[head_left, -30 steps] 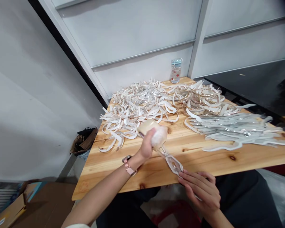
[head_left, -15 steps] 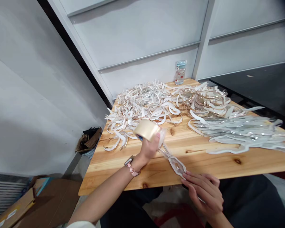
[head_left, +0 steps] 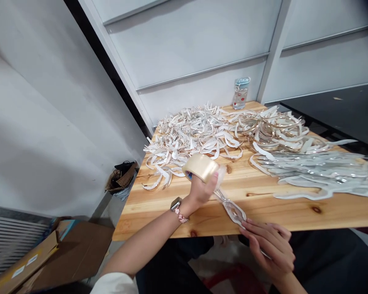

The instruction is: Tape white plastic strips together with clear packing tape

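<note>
One tape roll (head_left: 200,167) is gripped firmly in the left hand (head_left: 201,191) at lower centre, with a wad of clear film (head_left: 221,176) bunched against it. From there, a clear plastic strip (head_left: 234,211) is stretched down to the right hand (head_left: 271,249), where it is held in a narrow pinch by the fingers (head_left: 263,239) just beyond the near edge of a pine table (head_left: 263,214). Many curled white strips (head_left: 191,141) are heaped at upper centre, and flatter pale strips (head_left: 320,173) are spread at the right. A bottle (head_left: 241,94) is stood at the far edge, and a cardboard box (head_left: 76,249) is seen at lower left.
</note>
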`<control>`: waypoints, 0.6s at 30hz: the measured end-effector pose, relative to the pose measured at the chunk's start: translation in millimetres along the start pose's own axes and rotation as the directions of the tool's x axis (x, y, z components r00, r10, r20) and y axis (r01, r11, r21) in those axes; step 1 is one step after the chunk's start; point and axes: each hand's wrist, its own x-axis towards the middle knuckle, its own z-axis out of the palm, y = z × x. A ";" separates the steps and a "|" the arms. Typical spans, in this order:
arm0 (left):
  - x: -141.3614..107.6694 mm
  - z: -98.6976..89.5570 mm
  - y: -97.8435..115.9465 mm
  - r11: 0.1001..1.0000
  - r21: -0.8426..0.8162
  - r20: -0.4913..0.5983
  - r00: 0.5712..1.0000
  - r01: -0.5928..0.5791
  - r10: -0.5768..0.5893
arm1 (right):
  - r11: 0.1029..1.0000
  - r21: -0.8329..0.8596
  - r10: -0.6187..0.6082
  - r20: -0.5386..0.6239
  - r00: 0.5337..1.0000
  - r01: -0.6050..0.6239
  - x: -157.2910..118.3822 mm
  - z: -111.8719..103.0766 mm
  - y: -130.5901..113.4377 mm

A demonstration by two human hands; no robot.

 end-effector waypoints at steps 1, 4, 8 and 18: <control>-1.2 -2.0 -0.1 1.000 -0.017 -0.024 1.000 -0.006 0.005 | 1.000 0.003 -0.005 0.003 1.000 0.005 0.3 0.0 -0.1; 0.6 -4.0 6.1 0.986 0.071 0.291 0.948 -0.153 0.126 | 1.000 0.013 0.021 -0.007 1.000 -0.021 -0.5 0.2 -0.2; 13.4 -3.4 10.5 0.949 0.166 0.602 0.790 -0.269 0.119 | 1.000 0.015 0.006 0.015 1.000 -0.006 -2.4 0.0 1.7; 9.7 -10.4 7.1 0.967 0.137 0.394 0.907 -0.215 0.146 | 0.997 0.042 0.062 -0.013 0.998 -0.062 6.3 0.5 -4.1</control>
